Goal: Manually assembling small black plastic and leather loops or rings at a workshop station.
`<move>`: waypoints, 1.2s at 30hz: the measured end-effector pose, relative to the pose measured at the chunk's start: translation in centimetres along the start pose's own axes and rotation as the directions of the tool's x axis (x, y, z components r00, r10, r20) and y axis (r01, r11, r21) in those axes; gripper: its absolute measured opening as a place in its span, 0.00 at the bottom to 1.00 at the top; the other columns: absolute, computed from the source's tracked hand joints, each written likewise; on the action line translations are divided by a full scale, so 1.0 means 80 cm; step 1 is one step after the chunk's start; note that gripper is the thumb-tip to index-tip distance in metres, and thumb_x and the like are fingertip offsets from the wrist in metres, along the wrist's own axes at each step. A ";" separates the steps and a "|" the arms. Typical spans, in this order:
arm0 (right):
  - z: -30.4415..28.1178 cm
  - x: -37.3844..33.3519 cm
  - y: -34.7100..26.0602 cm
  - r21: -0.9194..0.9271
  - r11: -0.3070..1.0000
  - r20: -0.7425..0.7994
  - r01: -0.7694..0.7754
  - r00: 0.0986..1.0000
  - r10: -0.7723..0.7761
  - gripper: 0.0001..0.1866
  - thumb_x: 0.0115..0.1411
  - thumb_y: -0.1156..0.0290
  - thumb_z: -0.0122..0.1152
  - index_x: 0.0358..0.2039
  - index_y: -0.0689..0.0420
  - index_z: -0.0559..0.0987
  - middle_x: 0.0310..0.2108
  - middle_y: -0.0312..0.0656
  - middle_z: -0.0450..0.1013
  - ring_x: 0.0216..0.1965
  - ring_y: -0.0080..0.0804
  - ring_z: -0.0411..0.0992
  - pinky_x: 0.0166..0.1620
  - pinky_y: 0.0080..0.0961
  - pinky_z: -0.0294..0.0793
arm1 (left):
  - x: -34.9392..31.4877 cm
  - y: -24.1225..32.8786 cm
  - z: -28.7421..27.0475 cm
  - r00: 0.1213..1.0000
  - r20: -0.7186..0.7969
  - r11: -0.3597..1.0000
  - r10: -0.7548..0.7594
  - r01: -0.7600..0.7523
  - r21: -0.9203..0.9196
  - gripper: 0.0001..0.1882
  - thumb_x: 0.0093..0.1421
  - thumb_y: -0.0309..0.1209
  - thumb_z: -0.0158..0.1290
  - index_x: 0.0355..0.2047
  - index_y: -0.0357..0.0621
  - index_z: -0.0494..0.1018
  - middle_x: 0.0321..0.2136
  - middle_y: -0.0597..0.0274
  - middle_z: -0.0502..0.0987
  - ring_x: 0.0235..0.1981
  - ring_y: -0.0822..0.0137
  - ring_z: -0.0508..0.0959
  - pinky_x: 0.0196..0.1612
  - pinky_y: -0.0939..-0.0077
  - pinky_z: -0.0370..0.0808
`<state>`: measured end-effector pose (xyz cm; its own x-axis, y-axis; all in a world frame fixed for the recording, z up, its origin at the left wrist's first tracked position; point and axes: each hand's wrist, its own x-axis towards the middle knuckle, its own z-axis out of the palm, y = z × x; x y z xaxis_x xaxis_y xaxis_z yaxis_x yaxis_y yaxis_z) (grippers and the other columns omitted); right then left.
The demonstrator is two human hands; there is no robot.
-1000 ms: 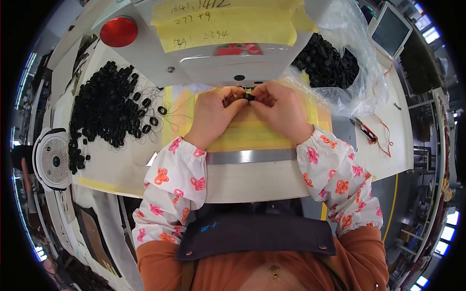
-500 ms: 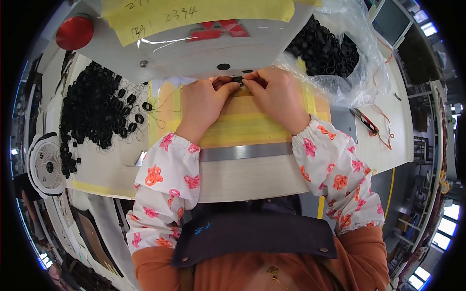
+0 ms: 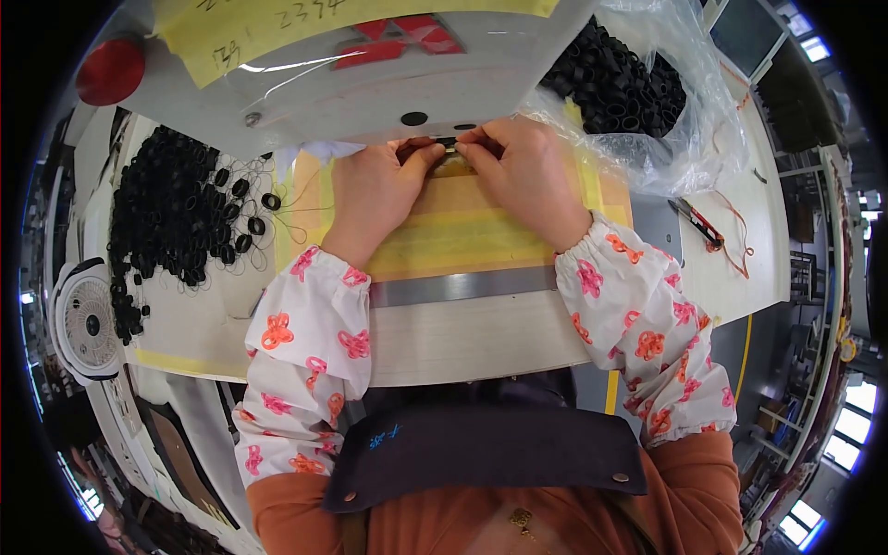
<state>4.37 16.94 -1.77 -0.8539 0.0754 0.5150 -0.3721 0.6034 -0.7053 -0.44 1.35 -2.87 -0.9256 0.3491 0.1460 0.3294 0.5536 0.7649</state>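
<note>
My left hand (image 3: pixel 375 190) and my right hand (image 3: pixel 527 176) meet under the front of a large pale machine head (image 3: pixel 324 102). Thumb and fingers of each hand are pinched together, with a small black piece (image 3: pixel 447 141) between the fingertips. Its far side is hidden by the machine head, so its full shape does not show. Both wrists rest over a work plate covered in yellow tape (image 3: pixel 472 227). To the left of my left hand lies a heap of black rings (image 3: pixel 171 208), several joined by loose thread.
A clear plastic bag (image 3: pixel 708 153) at the back right holds loose black rings (image 3: pixel 629 88). Nearer lies a red and black cutter (image 3: pixel 698 225) with an orange cord (image 3: pixel 740 245). A white fan (image 3: pixel 91 324) stands left of the table. The machine carries a red knob (image 3: pixel 111 72).
The view has shifted slightly, moving the machine head up and left in the picture. Both hands keep their pinch on the black piece, with the fingertips slightly changed in position.
</note>
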 end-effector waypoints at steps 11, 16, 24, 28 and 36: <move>0.001 0.000 0.005 -0.032 0.999 -0.003 0.013 1.000 -0.013 0.02 0.44 0.80 0.57 0.20 0.63 0.72 0.18 0.48 0.69 0.22 0.44 0.69 0.25 0.32 0.68 | 0.001 0.010 -0.002 1.000 -0.007 0.992 0.006 -0.005 0.123 0.13 0.49 0.42 0.52 0.27 0.47 0.78 0.18 0.60 0.76 0.21 0.62 0.75 0.25 0.72 0.69; -0.005 0.008 -0.004 -0.060 0.995 0.045 -0.081 0.995 0.083 0.04 0.42 0.80 0.58 0.19 0.64 0.72 0.17 0.48 0.69 0.20 0.43 0.69 0.24 0.31 0.68 | 0.004 0.009 -0.010 0.999 0.032 0.988 -0.015 0.010 0.157 0.16 0.50 0.41 0.54 0.29 0.40 0.76 0.19 0.62 0.76 0.20 0.74 0.73 0.26 0.81 0.67; -0.002 0.009 -0.007 -0.127 0.989 0.065 -0.079 0.994 0.088 0.05 0.41 0.79 0.59 0.17 0.64 0.71 0.17 0.48 0.69 0.19 0.43 0.69 0.24 0.31 0.67 | 0.002 0.005 -0.013 0.985 0.058 0.983 -0.161 0.155 0.097 0.17 0.49 0.42 0.55 0.27 0.39 0.75 0.18 0.65 0.75 0.19 0.78 0.72 0.25 0.83 0.66; -0.007 0.007 -0.002 -0.163 0.981 0.086 -0.101 0.990 0.116 0.09 0.44 0.71 0.61 0.21 0.64 0.77 0.17 0.47 0.72 0.17 0.34 0.70 0.24 0.24 0.69 | 0.001 0.007 -0.009 0.984 0.092 0.981 -0.152 0.139 0.135 0.17 0.49 0.43 0.56 0.27 0.39 0.75 0.17 0.68 0.74 0.19 0.80 0.71 0.24 0.85 0.66; -0.004 0.007 0.005 -0.175 0.980 0.073 -0.099 0.991 0.113 0.07 0.44 0.72 0.61 0.21 0.63 0.76 0.17 0.43 0.72 0.18 0.31 0.70 0.24 0.23 0.69 | 0.003 -0.004 -0.004 0.999 0.005 0.987 -0.052 0.050 0.152 0.17 0.49 0.47 0.52 0.27 0.48 0.77 0.16 0.66 0.75 0.18 0.69 0.74 0.23 0.76 0.68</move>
<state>3.89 17.49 -1.63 -0.9146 0.0850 0.3953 -0.2167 0.7225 -0.6566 -0.85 1.03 -2.89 -0.9404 0.3241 0.1031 0.3071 0.6789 0.6669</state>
